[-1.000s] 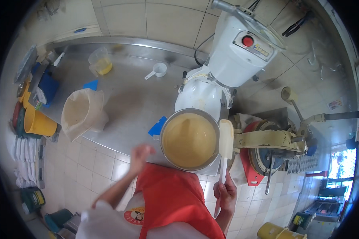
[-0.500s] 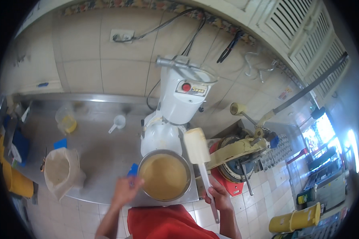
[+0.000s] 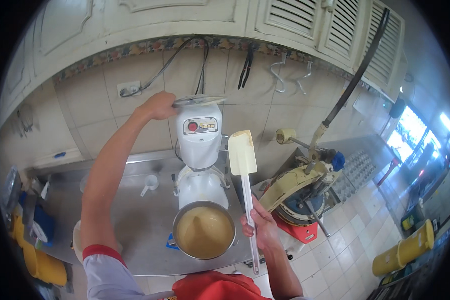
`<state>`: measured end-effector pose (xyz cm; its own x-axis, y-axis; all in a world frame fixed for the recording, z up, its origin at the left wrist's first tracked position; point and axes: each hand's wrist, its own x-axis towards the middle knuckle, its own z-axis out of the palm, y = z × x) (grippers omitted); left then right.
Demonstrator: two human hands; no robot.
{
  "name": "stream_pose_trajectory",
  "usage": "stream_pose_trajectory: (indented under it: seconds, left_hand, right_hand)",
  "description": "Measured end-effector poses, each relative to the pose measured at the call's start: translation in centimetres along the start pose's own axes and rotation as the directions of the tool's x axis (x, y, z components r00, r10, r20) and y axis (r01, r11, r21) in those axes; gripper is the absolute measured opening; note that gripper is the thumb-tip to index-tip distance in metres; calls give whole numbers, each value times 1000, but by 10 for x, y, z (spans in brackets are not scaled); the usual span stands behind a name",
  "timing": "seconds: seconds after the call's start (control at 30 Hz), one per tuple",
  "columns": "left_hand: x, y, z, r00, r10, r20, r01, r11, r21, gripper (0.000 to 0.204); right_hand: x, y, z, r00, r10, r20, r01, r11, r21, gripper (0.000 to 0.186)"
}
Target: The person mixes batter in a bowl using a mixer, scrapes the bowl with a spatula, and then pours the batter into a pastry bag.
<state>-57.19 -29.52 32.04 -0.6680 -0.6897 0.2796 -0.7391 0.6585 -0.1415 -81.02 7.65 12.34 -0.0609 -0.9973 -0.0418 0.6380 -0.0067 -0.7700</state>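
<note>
My left hand (image 3: 159,106) is raised to the top of the white stand mixer (image 3: 199,145), its fingers closed around the near end of a metal mixer attachment (image 3: 202,102) lying there. The attachment's exact kind is hard to make out. My right hand (image 3: 263,226) grips the white handle of a large spatula (image 3: 242,154), held upright with its cream blade up and smeared with light-brown residue at the tip. Between my arms, a steel mixing bowl (image 3: 179,246) of light-brown batter (image 3: 205,232) sits at the mixer's foot, at the counter's front edge.
A white measuring scoop (image 3: 150,184) lies on the steel counter (image 3: 145,215). My left arm partly covers a pale sack (image 3: 78,240). A blue item (image 3: 171,242) shows beside the bowl. Right stands a cream lever machine (image 3: 295,187); yellow bins (image 3: 45,262) are at left.
My left hand has moved from beside the bowl up to the metal attachment on the mixer. The view has tilted upward. My right hand still holds the spatula upright.
</note>
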Motion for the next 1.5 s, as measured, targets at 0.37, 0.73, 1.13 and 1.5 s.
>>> stream_pose_trajectory:
  seconds: [0.37, 0.73, 1.13, 1.5]
  left_hand:
    - [-49, 64, -40, 972, -81, -220, 92, 995, 43, 27]
    - [-58, 73, -40, 897, -166, -410, 248, 956, 156, 26]
    - [-64, 77, -40, 861, -88, -501, 215, 955, 202, 29]
    - [-85, 18, -29, 728, 95, -679, 23, 986, 163, 30]
  right_hand:
    - [14, -16, 51, 993, -63, 101, 58, 997, 53, 54]
    - [3, 20, 53, 975, -48, 217, 124, 927, -355, 53]
    - [10, 14, 34, 979, -204, 17, 188, 860, -475, 55]
    - [-23, 13, 8, 982, -141, 122, 169, 951, -261, 55]
